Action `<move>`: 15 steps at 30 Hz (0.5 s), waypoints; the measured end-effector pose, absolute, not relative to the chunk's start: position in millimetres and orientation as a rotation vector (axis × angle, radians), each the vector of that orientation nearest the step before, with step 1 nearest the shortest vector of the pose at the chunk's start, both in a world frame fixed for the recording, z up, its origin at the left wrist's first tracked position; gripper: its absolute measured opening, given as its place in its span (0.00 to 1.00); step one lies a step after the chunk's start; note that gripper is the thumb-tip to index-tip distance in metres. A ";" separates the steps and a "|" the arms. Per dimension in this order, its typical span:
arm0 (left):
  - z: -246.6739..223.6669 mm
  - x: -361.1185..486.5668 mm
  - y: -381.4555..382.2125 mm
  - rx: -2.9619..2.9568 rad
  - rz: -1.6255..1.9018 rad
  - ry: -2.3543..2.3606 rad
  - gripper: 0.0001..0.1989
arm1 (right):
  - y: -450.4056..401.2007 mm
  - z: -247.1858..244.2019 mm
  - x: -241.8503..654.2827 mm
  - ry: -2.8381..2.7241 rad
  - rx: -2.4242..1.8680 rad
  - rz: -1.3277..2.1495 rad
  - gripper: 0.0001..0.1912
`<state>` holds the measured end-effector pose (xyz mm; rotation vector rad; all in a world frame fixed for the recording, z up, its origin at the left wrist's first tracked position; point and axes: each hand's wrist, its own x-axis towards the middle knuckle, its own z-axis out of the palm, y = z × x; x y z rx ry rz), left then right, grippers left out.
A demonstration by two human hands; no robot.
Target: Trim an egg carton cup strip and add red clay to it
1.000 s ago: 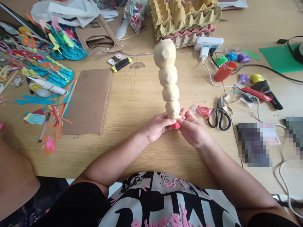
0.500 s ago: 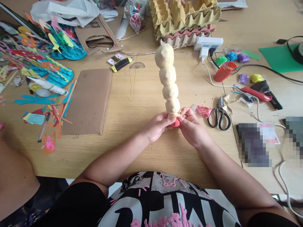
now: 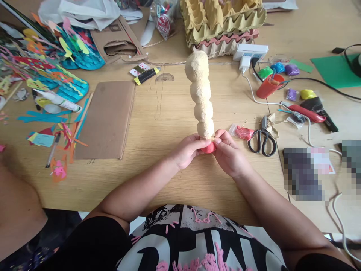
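A skewer of several cream, rough-surfaced balls stands nearly upright between my hands, largest ball at the top. Around its bottom end is a lump of red clay, partly covered by fingers. My left hand is closed on the lower end from the left, thumb against the base of the lowest cream ball. From the other side, my right hand pinches the red clay's edge with thumb and forefinger. An opened packet of red clay and black-handled scissors lie just right of my right hand.
A cardboard sheet and colourful paper scraps lie left, near another person's arm. Egg trays stand at the back. A power strip, its white cable, a red cup and clay packets are on the right.
The view has shifted slightly. Both hands keep their hold, and a little more of the red clay shows below the cream balls.
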<state>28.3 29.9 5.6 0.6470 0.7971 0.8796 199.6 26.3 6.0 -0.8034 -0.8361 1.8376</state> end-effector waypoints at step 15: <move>2.2 27.8 29.5 0.514 0.850 0.781 0.19 | 27.9 3.4 201.6 -0.697 -0.794 1.935 0.14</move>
